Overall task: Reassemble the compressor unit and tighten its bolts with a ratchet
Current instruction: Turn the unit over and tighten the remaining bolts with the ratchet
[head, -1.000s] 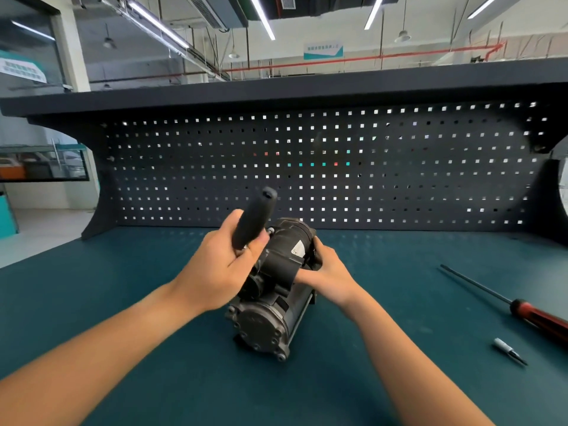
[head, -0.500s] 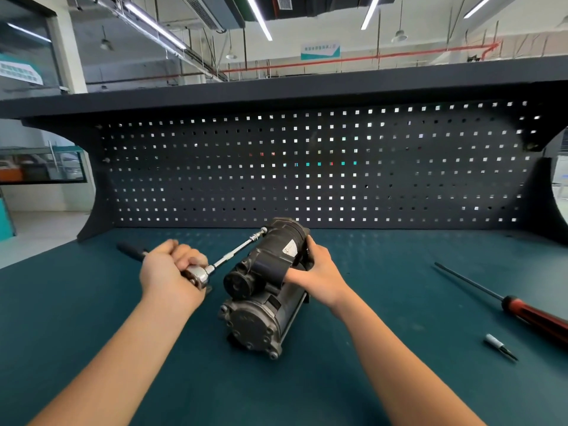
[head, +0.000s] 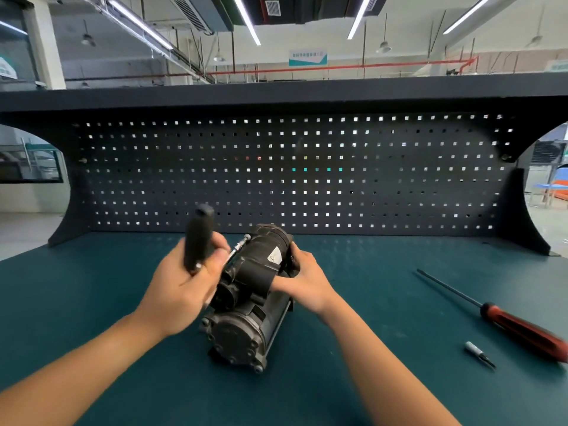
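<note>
While the compressor unit (head: 246,302) sits near the middle of the teal bench top (head: 92,302), its round bolted end cap towards the camera, the left hand (head: 187,281) wraps around the black handle of the ratchet (head: 198,235), which points upward. The ratchet's silver extension reaches the unit's upper left side. The right hand (head: 302,279) grips the unit's right side, fingers curled behind it. Well to the right lie 1 red-handled screwdriver (head: 522,330) and 1 small bit (head: 478,356).

Nothing reading clearly, white label (head: 275,257) on the compressor unit (head: 244,329) showing a small blurred mark, teal-and-white banner (head: 307,57) hanging overhead carrying unreadably small lettering.
</note>
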Demonstrator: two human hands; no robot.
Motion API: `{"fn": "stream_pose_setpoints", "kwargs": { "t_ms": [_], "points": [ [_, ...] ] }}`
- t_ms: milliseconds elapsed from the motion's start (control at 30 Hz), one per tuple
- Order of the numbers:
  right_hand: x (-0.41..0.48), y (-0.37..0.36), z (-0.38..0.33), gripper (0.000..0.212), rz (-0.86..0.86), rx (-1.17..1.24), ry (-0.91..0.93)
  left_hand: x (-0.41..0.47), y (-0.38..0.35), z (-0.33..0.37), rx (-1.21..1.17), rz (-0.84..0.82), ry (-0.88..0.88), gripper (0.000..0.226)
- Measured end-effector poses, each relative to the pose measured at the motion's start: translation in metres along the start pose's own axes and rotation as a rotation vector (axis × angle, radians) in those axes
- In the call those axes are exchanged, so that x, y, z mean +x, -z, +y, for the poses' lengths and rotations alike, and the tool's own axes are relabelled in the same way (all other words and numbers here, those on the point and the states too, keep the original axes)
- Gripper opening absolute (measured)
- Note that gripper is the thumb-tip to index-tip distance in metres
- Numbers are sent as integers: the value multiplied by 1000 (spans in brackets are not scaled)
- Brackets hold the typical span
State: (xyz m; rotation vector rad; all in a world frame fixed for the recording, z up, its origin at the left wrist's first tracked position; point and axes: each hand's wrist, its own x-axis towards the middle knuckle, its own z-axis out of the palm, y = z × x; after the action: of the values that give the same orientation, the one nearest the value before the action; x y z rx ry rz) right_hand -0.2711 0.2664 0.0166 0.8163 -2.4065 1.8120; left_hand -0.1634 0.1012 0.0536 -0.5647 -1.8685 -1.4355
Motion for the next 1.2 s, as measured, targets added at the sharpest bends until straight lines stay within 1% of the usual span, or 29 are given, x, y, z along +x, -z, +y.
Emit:
{"fn": "stream_pose_setpoints", "kwargs": {
  "t_ms": [67, 133, 200, 233, 267, 300, 467, 500, 567, 600, 633, 667, 700, 733, 767, 800, 833, 867, 900, 933, 967, 1033, 1067, 1100, 1133, 1200],
  "points": [
    [0, -1, 0, 56, -7, -3, 9, 1, 4, -6, -233, 306, 131, 18],
    [-1, 0, 0, 58, 2, -7, 9, 6, 15, -13, -600, 572, 381, 29],
    [-2, 0, 1, 58, 11, -13, 11, 6, 20, -17, -996, 769, 645, 34],
    [-2, 0, 0, 57, 19, -10, 17, 5, 20, -18, -1096, 817, 707, 36],
    [-3, 0, 0, 55, 27, -9, 24, 5, 18, -18, -1113, 830, 726, 36],
    [-3, -1, 0, 55, 33, -7, 29, 5, 16, -17, -1082, 824, 721, 35],
    [-4, 1, 0, 59, 39, -29, 38, 13, 11, -3, -860, 732, 536, 33],
    [-4, 2, 0, 63, 35, -35, 40, 14, 12, -1, -812, 705, 496, 34],
    [-5, 2, 0, 75, 37, -54, 36, 17, 9, 2, -641, 625, 395, 34],
    [-5, 2, -1, 77, 39, -59, 35, 18, 7, 4, -538, 547, 323, 33],
    [-4, 1, -2, 76, 40, -57, 34, 18, 5, 6, -419, 428, 235, 31],
    [-3, 1, -2, 74, 38, -52, 36, 17, 4, 8, -239, 266, 133, 26],
    [-1, 0, -2, 74, 34, -48, 40, 15, 5, 10, 15, 44, 23, 16],
    [1, -1, -2, 74, 26, -48, 45, 12, 6, 10, 294, -216, -30, 4],
    [2, -1, -2, 74, 17, -54, 49, 7, 7, 7, 530, -435, -67, 10],
    [3, -1, -1, 72, 12, -54, 49, 3, 9, 2, 667, -560, -102, 17],
    [3, -1, 0, 69, 12, -41, 46, 0, 10, -1, 645, -507, -112, 17],
    [3, -1, 1, 64, 13, -21, 42, 0, 9, 1, 448, -319, -84, 11],
    [3, -1, 2, 60, 13, -3, 39, 0, 9, 0, 204, -71, -8, 7],
    [3, -1, 3, 57, 13, 7, 37, 2, 13, -3, -52, 190, 103, 14],
    [3, -1, 3, 56, 15, 7, 35, 5, 17, -6, -331, 398, 256, 23],
    [1, -3, 3, 58, 27, -3, 41, 8, 21, -16, -838, 706, 551, 33],
    [0, -4, 1, 63, 35, -10, 40, 6, 22, -18, -1002, 799, 670, 35],
    [0, -6, 0, 67, 41, -21, 33, 3, 20, -19, -1067, 864, 751, 36],
    [0, -6, -1, 69, 47, -32, 27, 1, 16, -20, -1065, 898, 785, 36],
    [0, -6, -2, 66, 55, -43, 25, 0, 9, -21, -1013, 890, 757, 35]
  ]
}}
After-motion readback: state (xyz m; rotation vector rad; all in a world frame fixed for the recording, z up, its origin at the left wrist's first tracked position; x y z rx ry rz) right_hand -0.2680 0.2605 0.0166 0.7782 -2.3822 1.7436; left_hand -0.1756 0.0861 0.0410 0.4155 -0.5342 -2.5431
